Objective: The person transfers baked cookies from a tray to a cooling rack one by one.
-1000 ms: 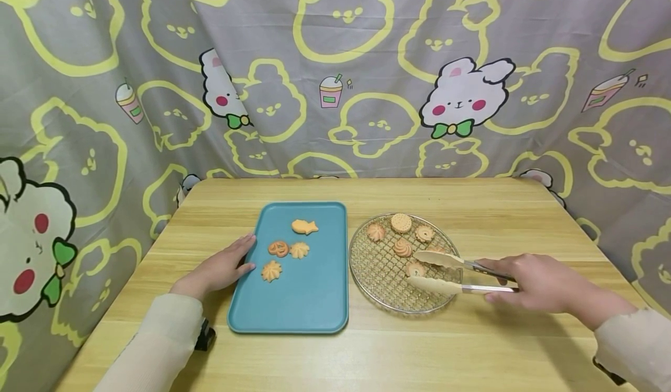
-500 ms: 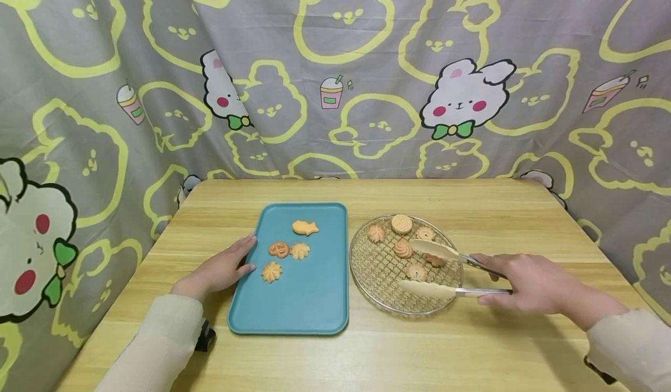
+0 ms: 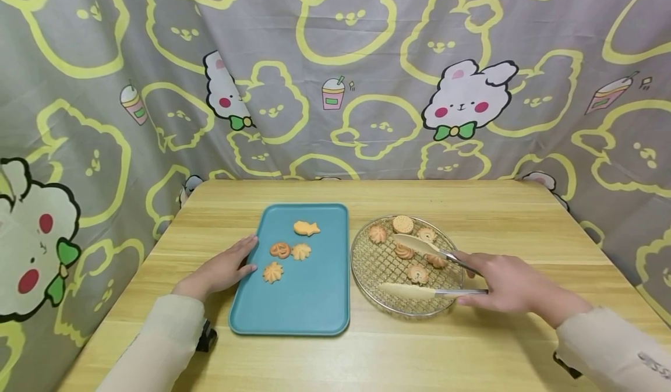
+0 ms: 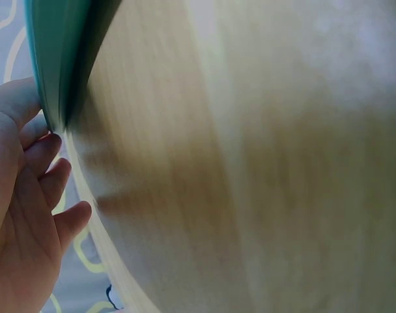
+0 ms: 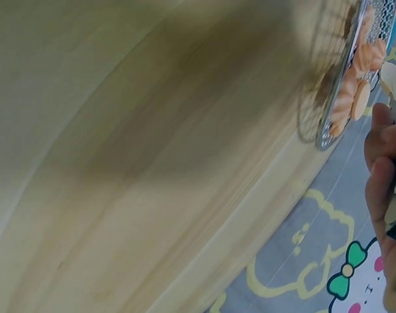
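My left hand (image 3: 217,269) rests against the left rim of a teal tray (image 3: 301,304), its fingers and thumb touching the edge. On that tray lie a fish-shaped cookie (image 3: 306,228), a pretzel-shaped cookie (image 3: 280,250) and two flower-shaped cookies. My right hand (image 3: 505,284) grips a pair of tongs (image 3: 411,290) with cream tips, whose arms are spread wide over a round wire rack (image 3: 374,281). A swirled cookie (image 3: 403,252) lies on the rack between the tong arms, partly covered by the upper tip. In the right wrist view, the fingers (image 5: 383,160) curl around the tongs' handle.
Several other cookies sit on the rack, among them a round dotted one (image 3: 403,224) and a ring-shaped one (image 3: 417,274). Rack and tray stand side by side on a wooden table (image 3: 398,357). A patterned curtain (image 3: 335,136) hangs behind the table's far edge.
My right hand has moved left with the tongs, whose tips slid across the rack toward the tray and now reach past the swirled cookie. My left hand stays at the tray's rim.
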Tool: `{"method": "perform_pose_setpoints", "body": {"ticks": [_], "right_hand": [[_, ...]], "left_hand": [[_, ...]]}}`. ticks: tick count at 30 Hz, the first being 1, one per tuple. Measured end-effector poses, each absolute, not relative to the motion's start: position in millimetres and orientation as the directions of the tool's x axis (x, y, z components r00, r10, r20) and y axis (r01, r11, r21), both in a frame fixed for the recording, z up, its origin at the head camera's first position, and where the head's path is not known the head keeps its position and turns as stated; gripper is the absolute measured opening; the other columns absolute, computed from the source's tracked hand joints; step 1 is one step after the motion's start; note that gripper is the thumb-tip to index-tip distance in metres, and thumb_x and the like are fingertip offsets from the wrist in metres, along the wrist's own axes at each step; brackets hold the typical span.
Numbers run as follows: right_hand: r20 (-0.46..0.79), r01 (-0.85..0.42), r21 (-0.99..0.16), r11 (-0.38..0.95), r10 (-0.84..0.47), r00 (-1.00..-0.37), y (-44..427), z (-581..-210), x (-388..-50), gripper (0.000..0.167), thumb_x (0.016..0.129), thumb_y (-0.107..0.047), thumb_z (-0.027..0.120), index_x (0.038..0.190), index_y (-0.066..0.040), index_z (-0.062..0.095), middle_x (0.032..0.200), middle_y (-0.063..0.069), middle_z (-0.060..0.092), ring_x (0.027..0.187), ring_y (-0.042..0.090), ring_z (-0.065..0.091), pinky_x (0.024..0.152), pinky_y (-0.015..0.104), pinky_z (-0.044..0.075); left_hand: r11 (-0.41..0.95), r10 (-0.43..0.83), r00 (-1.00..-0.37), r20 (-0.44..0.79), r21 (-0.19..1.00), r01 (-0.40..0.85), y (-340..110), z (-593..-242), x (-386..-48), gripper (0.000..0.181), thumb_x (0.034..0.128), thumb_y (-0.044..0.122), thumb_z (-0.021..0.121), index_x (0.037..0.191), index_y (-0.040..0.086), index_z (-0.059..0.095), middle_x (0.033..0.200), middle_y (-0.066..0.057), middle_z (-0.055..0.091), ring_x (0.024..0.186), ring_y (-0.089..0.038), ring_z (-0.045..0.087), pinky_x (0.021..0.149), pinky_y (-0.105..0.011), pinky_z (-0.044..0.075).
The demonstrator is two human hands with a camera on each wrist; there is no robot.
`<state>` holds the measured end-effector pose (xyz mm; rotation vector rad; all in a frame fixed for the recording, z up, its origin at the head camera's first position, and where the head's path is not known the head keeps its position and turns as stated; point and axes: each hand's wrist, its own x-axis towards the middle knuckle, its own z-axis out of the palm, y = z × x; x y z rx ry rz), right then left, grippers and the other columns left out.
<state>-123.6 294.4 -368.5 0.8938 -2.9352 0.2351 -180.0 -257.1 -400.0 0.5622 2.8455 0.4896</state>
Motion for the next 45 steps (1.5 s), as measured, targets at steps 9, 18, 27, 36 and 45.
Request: {"method": "perform_pose_setpoints", "body": {"ticks": [9,18,27,36,45], "right_hand": [[0.131,-0.579,-0.133,0.804,-0.565,-0.815,271.4,-372.5,-134.3,0.087,0.078,-0.065,0.066,0.134,0.0,0.052,0.115,0.019,0.064,0.097,0.036,0.064,0.073,0.05,0.054],[0.119,-0.576,-0.152,0.803,-0.564,-0.817,250.8,-373.6,-143.9,0.09,0.077,-0.067,0.065,0.137,-0.001,0.05,0.103,0.007,0.067,0.077,0.021,0.063,0.062,0.038,0.052],[0.126,-0.592,-0.15,0.792,-0.579,-0.806,231.1,-375.1,-154.8,0.09,0.077,-0.065,0.066,0.137,0.0,0.05,0.115,0.016,0.065,0.093,0.03,0.065,0.069,0.045,0.054],[0.113,-0.608,-0.158,0.778,-0.597,-0.794,208.8,-371.4,-165.7,0.09,0.076,-0.066,0.066,0.139,-0.004,0.049,0.104,0.006,0.068,0.08,0.018,0.063,0.066,0.041,0.053],[0.071,-0.603,-0.152,0.783,-0.6,-0.797,183.4,-369.3,-174.6,0.09,0.075,-0.068,0.065,0.141,-0.009,0.048,0.077,-0.008,0.055,0.058,0.007,0.046,0.047,0.03,0.041]], "left_hand": [[0.871,0.401,-0.906,-0.134,0.362,0.332,-256.1,-400.1,-180.0,0.068,0.0986,0.029,0.055,0.15,-0.001,0.022,0.154,-0.022,0.019,0.138,-0.042,0.02,0.107,-0.057,0.024],[0.871,0.398,-0.907,-0.137,0.366,0.327,-256.6,-401.4,-180.5,0.068,0.0987,0.03,0.054,0.151,0.001,0.021,0.155,-0.02,0.018,0.139,-0.041,0.018,0.108,-0.057,0.023],[0.872,0.391,-0.909,-0.141,0.374,0.317,-257.1,-402.1,-180.6,0.069,0.0987,0.03,0.054,0.151,0.001,0.021,0.155,-0.02,0.017,0.14,-0.04,0.017,0.109,-0.056,0.022],[0.871,0.395,-0.907,-0.148,0.372,0.319,-259.0,-403.1,-180.8,0.069,0.0988,0.029,0.054,0.152,0.001,0.02,0.156,-0.019,0.016,0.14,-0.041,0.017,0.108,-0.057,0.022],[0.871,0.395,-0.909,-0.137,0.37,0.323,-257.4,-399.1,-179.5,0.068,0.0987,0.03,0.054,0.151,0.0,0.022,0.154,-0.021,0.018,0.138,-0.043,0.019,0.107,-0.058,0.023]]}}
